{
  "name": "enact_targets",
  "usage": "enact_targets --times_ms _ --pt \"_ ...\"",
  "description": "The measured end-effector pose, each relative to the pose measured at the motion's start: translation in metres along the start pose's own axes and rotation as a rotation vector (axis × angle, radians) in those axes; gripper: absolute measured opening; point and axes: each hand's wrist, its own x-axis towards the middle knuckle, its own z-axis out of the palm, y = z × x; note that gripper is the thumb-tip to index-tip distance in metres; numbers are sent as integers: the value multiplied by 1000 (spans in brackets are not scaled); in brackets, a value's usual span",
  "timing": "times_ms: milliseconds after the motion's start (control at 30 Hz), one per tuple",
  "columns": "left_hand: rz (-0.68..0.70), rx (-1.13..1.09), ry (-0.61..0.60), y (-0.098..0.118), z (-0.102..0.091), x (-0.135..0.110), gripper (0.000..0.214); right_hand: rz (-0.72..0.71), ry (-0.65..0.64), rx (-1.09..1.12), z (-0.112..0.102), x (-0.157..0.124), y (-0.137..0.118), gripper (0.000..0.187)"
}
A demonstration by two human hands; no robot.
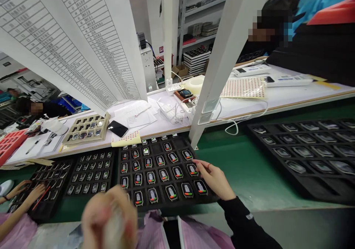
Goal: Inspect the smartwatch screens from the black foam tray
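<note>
A black foam tray [177, 201] lies in front of me, its slots holding rows of smartwatches with lit screens in white, red and green. My right hand [215, 178] is at the tray's right edge, its fingers stretched out. Its fingertips are beside a smartwatch [192, 170] near that edge; whether they touch it I cannot tell. My left hand [109, 219] is raised close to the camera, in front of the tray's lower left corner, and smeared by motion. Its fingers look curled around something pale that I cannot make out.
A second watch tray [91, 173] lies to the left, where a co-worker's hands [34, 195] work over another tray. On the right is a further black tray [313, 153] on the green conveyor surface [235, 167]. A white post [219, 60] rises behind my tray, near a phone [118, 128] on the shelf.
</note>
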Motion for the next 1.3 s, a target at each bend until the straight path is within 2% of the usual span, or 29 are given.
enact_targets --times_ms 67,167,233,300,400,633,867,1067,1300 --pt "-43 -151 -41 -7 19 8 53 -76 -170 236 6 -16 -32 64" --pt "-222 -394 -107 -23 46 16 51 -185 -456 476 10 -42 -83 69" --pt "-260 -297 -84 -33 57 18 50 -240 -617 557 11 -56 -109 67" --pt "-217 -89 -44 -40 61 16 50 -275 -707 591 14 -64 -124 63" --pt "-118 82 -23 -44 58 14 53 -275 -710 593 22 -67 -129 62" --pt "-5 81 -49 -49 55 12 55 -231 -676 549 34 -64 -120 60" --pt "-19 42 -57 -53 56 10 57 -234 -691 565 33 -63 -122 59" --pt "-72 5 -107 -54 57 12 54 -202 -562 513 39 -62 -123 59" --pt "-90 -27 -127 -57 54 13 61 -267 -721 600 38 -62 -116 63"
